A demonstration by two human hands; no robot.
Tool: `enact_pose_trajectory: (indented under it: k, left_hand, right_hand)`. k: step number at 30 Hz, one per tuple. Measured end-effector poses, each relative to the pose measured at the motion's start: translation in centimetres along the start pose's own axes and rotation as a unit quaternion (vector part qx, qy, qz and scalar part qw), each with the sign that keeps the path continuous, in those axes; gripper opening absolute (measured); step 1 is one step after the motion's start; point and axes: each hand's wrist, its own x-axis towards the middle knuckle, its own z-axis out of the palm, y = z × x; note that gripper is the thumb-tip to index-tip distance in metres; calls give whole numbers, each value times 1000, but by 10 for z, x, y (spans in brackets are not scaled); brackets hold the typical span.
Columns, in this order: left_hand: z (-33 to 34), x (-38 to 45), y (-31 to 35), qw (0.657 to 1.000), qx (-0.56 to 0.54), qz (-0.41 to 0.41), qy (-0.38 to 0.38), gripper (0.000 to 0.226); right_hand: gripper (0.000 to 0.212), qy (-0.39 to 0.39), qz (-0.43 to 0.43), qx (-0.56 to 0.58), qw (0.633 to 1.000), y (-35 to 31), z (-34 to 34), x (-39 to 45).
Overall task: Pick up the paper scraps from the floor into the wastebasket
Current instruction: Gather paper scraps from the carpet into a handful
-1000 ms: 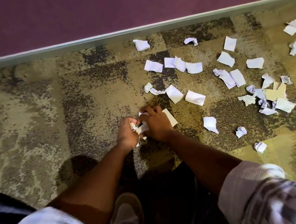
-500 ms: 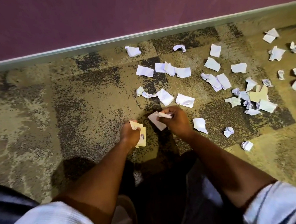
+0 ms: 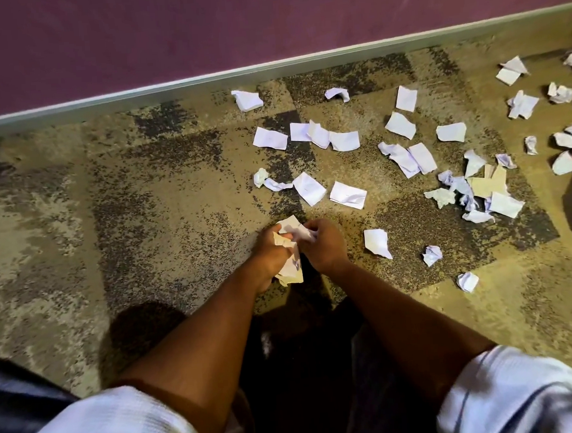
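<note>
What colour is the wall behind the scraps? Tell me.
Dull purple wall, clearest in the head view.

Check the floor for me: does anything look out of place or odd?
Yes. Torn and crumpled paper scraps litter the carpet, mostly toward the right, some near the baseboard. The left hand holds a wad of gathered scraps, and the right hand pinches another. No wastebasket is in view.

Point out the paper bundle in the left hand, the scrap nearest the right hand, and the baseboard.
paper bundle (image 3: 291,266): head view, its lower crumpled part below the left hand's grip.
nearest scrap (image 3: 376,242): head view, middle of the flat white piece.
baseboard (image 3: 169,88): head view, its pale strip under the wall.
</note>
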Motion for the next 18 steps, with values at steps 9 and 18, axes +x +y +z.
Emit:
enact_pose_trajectory:
  k: [9,18]
  left_hand:
    - [4,-1,1,999,23,-1,-32,35]
    - [1,3,-4,997,-17,-10,78,26]
  right_hand:
    - [19,-89,-6,-145,985,-11,-6,17]
    - [10,-21,-69,-142,987,-5,9,-5]
